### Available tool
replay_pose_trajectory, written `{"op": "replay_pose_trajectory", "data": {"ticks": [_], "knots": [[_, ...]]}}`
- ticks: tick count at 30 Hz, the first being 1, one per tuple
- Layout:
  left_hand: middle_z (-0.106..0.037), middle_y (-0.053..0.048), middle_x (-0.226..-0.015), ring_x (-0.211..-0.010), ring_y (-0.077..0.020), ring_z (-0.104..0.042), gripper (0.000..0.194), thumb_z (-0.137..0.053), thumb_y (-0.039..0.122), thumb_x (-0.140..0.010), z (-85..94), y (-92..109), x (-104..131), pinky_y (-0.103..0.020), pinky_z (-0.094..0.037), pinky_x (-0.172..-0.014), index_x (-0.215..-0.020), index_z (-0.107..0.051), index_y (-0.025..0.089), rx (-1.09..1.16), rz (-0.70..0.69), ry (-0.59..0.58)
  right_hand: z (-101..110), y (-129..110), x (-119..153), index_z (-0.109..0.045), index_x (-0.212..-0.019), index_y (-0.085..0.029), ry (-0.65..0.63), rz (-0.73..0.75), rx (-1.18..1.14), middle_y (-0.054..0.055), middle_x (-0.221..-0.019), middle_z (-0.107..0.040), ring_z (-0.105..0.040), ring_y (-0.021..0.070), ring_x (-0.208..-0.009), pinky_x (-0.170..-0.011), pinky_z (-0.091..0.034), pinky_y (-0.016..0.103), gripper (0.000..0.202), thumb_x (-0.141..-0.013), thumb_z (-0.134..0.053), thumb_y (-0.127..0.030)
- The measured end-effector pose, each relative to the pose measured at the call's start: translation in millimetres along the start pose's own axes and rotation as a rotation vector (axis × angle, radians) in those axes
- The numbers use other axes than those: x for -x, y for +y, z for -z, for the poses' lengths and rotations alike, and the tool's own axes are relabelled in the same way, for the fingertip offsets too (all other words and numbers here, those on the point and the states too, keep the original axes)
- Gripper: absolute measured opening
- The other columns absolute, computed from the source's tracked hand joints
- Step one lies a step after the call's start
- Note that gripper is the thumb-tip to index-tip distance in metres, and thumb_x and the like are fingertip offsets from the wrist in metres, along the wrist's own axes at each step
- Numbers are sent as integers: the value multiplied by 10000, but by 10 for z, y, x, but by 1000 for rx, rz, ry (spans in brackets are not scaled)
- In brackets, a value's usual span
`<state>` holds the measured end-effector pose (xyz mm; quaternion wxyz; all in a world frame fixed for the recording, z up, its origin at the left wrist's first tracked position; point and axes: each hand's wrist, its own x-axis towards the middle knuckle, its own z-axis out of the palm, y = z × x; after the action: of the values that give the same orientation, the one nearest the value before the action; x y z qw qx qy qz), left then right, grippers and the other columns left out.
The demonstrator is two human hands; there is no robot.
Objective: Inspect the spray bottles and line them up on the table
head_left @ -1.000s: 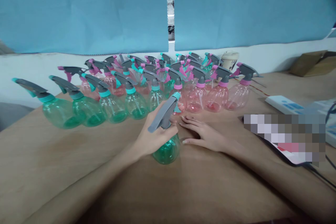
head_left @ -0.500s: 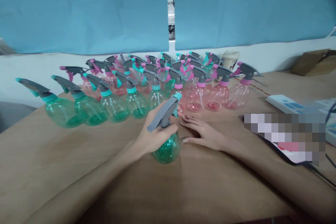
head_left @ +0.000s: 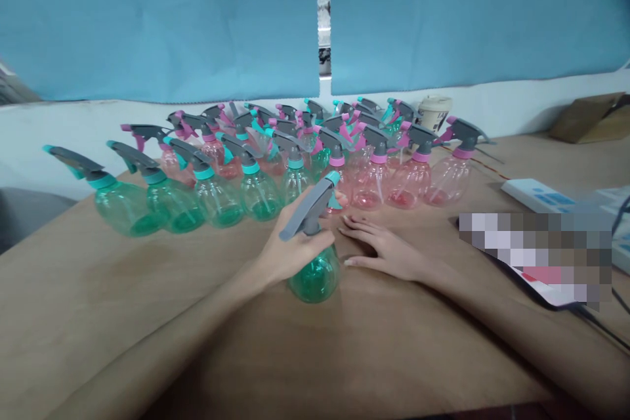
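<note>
My left hand (head_left: 290,249) is wrapped round the neck of a green spray bottle (head_left: 314,279) with a grey head and a teal nozzle. The bottle is upright at the middle of the table, its nozzle pointing away to the right. Most of its collar is hidden by the fingers. My right hand (head_left: 384,249) lies on the table just right of the bottle, fingers spread, holding nothing. Beyond both hands, the front row has green spray bottles (head_left: 224,200) on the left and pink spray bottles (head_left: 369,187) on the right.
Several more spray bottles crowd behind the front row. A paper cup (head_left: 434,113) and a cardboard box (head_left: 588,118) stand at the back right. On the wooden table (head_left: 236,354), a blurred-out phone-like device (head_left: 536,275) with a cable and a white power strip (head_left: 536,195) lie to the right.
The view has shifted slightly, moving the bottle rows a little to the right in the picture. My left hand keeps its hold on the green spray bottle; the right hand stays flat.
</note>
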<state>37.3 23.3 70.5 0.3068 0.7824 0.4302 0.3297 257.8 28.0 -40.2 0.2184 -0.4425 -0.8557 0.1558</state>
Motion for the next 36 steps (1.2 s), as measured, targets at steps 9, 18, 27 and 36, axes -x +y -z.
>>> {"op": "replay_pose_trajectory", "data": {"ticks": [9, 18, 27, 36], "knots": [[-597, 12, -788, -681, -168, -580, 323, -571, 217, -761, -75, -83, -2, -287, -471, -611, -1080, -541, 261, 46, -69, 47, -1, 2, -17, -399, -1413, -190, -30, -13, 28, 116, -1496, -340, -263, 276, -1397, -1133, -240, 478, 760, -813, -499, -646], [-639, -30, -997, -838, -177, -633, 398, -593, 180, -789, -51, -138, 55, -339, -521, -764, -1177, -523, 239, 205, -144, 48, 197, -358, -50, -572, -1243, -217, 8, 81, -145, 64, -1253, -627, -577, 218, -1147, -998, -435, 398, 473, -872, -529, -508], [-557, -67, -1253, -948, -231, -634, 477, -678, 300, -787, 345, -269, 423, -358, -534, -741, -1217, -474, 265, 104, -112, 163, 118, -904, -258, -565, -1204, -211, -52, 119, -269, 72, -1218, -646, -613, 219, -1093, -932, -483, 395, 463, -838, -591, -493], [-551, -71, -1240, -1005, -249, -595, 540, -688, 347, -765, 899, -522, 886, -432, -489, -860, -1227, -428, 243, -94, -59, 345, -215, -1727, -678, -436, -1297, -228, -113, 61, -266, 107, -1273, -581, -555, 292, -1148, -925, -461, 487, 806, -653, -683, -646]]}}
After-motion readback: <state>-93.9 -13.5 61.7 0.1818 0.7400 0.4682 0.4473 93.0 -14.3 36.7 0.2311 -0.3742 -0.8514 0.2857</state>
